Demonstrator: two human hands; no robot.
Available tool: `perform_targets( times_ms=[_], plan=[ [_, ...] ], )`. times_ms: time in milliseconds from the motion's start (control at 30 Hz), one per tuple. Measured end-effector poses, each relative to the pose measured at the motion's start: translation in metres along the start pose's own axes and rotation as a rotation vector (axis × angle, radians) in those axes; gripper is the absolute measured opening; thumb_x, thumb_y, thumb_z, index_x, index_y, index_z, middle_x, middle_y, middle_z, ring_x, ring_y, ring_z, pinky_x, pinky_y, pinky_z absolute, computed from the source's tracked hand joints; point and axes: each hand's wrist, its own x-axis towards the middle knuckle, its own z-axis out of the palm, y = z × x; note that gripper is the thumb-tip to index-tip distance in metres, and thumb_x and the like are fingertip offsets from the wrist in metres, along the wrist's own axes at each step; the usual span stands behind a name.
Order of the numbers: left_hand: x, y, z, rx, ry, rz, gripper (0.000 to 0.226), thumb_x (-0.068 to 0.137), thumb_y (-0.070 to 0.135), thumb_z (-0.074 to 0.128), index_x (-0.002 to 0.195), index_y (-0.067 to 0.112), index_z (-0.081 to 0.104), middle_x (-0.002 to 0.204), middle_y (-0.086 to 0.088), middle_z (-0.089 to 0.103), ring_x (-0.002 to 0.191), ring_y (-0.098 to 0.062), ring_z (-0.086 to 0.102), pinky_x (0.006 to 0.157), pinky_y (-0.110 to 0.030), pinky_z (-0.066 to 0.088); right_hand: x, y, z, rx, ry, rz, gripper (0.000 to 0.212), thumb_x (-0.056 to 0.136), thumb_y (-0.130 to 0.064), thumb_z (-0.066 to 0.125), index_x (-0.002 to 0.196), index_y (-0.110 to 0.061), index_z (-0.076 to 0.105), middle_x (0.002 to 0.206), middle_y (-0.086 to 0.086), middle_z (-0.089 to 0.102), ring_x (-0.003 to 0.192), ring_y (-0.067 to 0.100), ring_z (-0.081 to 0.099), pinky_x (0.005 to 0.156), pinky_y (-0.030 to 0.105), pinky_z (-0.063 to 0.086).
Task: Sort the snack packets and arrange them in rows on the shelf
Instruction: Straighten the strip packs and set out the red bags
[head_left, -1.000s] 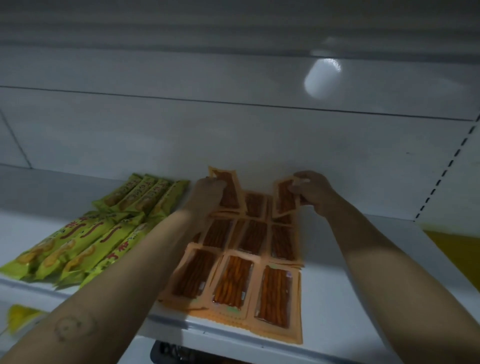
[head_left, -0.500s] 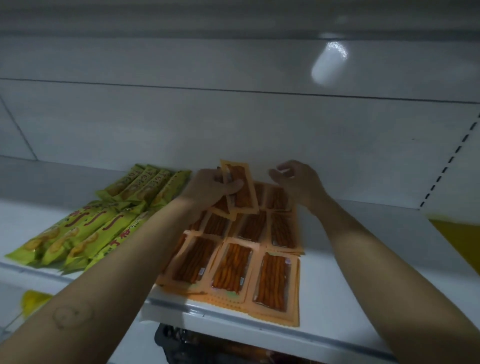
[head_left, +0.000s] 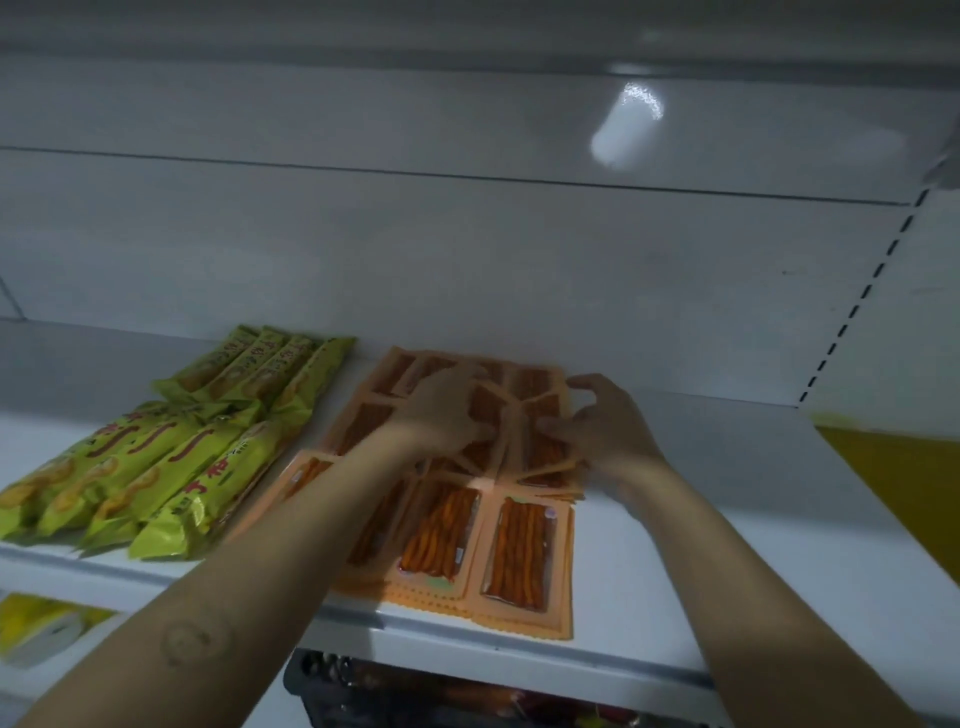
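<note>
Shelf: white and flat, backed by a pale glossy back panel that carries a bright light reflection.
Left hand: reaches in over the orange block, fingers curled round a tilted packet; the hand is smeared by motion, so the grip looks like a hold rather than a mere touch, but I cannot be certain.
Right hand: sits just beside the left, thumb and fingers pinching the edge of a raised packet in the right column.
Between the hands: the two handled packets stand off the flat layer, leaning toward each other and almost touching.
Orange packets: lie flat in rows and columns from the shelf's front lip back to the panel, edges overlapping, each with a clear window showing thin orange sticks.
Front row: the packets poke slightly over the shelf edge.
Green packets: lie to the left of the orange block, touching it, in two rows, long sides together and angled toward the back.
Right side: a slotted upright and a yellow panel, well apart from the packets.
Below: a yellow package on the lower level at left, and a dark basket under the shelf edge.
</note>
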Motion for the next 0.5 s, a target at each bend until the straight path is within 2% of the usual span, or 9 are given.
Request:
perform_targets(
  times_ms=[67, 133, 200, 267, 333, 400, 500],
  plan=[
    [0.003, -0.001, 0.014, 0.091, -0.008, -0.042, 0.048, 0.088, 0.036, 0.067, 0.132, 0.023, 0.052, 0.135, -0.006, 0.052, 0.118, -0.023, 0.05, 0.096, -0.032, 0.041, -0.004, 0.004, 0.004, -0.174, 0.037, -0.062, 0.05, 0.074, -0.028, 0.081, 0.116, -0.033, 0.054, 0.067, -0.01, 0.064, 0.065, 0.011, 0.066, 0.059, 0.029, 0.048],
    [0.005, -0.004, 0.018, 0.258, 0.003, -0.038, 0.043, 0.088, 0.043, 0.063, 0.128, 0.029, 0.054, 0.14, -0.006, 0.045, 0.128, -0.028, 0.04, 0.104, -0.04, 0.036, -0.009, 0.004, 0.003, -0.484, 0.037, -0.138, 0.035, 0.077, -0.044, 0.071, 0.108, -0.043, 0.054, 0.071, -0.019, 0.06, 0.072, 0.009, 0.06, 0.06, 0.027, 0.04],
    [0.004, -0.006, 0.017, 0.357, 0.009, 0.009, 0.039, 0.089, 0.048, 0.06, 0.126, 0.034, 0.057, 0.144, -0.003, 0.042, 0.135, -0.029, 0.032, 0.111, -0.047, 0.028, -0.013, 0.002, 0.0, -0.682, 0.01, -0.18, 0.027, 0.083, -0.052, 0.062, 0.108, -0.04, 0.061, 0.086, -0.015, 0.065, 0.086, 0.016, 0.061, 0.066, 0.029, 0.04],
    [0.002, -0.008, 0.017, 0.312, -0.018, 0.035, 0.031, 0.092, 0.046, 0.056, 0.122, 0.036, 0.06, 0.136, 0.001, 0.052, 0.129, -0.025, 0.042, 0.11, -0.05, 0.031, -0.016, 0.002, -0.002, -0.727, -0.028, -0.219, 0.024, 0.088, -0.051, 0.058, 0.104, -0.037, 0.069, 0.094, -0.009, 0.067, 0.093, 0.02, 0.063, 0.07, 0.031, 0.044],
    [-0.002, -0.011, 0.02, 0.271, -0.012, 0.042, 0.03, 0.095, 0.043, 0.054, 0.123, 0.036, 0.061, 0.13, 0.003, 0.057, 0.124, -0.022, 0.049, 0.107, -0.048, 0.035, -0.017, 0.002, -0.002, -0.73, -0.061, -0.241, 0.022, 0.09, -0.049, 0.057, 0.101, -0.038, 0.073, 0.081, -0.012, 0.054, 0.085, 0.019, 0.059, 0.065, 0.03, 0.042],
    [-0.006, -0.011, 0.021, 0.288, 0.005, 0.049, 0.032, 0.097, 0.042, 0.05, 0.127, 0.036, 0.059, 0.133, 0.004, 0.056, 0.125, -0.022, 0.047, 0.108, -0.046, 0.034, -0.015, 0.003, -0.002, -0.714, -0.078, -0.247, 0.022, 0.091, -0.047, 0.057, 0.102, -0.037, 0.073, 0.077, -0.014, 0.04, 0.077, 0.015, 0.051, 0.062, 0.029, 0.039],
    [-0.011, -0.013, 0.023, 0.345, 0.022, 0.106, 0.034, 0.099, 0.042, 0.043, 0.13, 0.036, 0.057, 0.138, 0.004, 0.054, 0.126, -0.023, 0.044, 0.108, -0.044, 0.032, -0.01, 0.007, -0.002, -0.689, -0.073, -0.27, 0.022, 0.091, -0.046, 0.058, 0.104, -0.037, 0.073, 0.078, -0.015, 0.036, 0.081, 0.016, 0.05, 0.066, 0.03, 0.039]
  ],
)
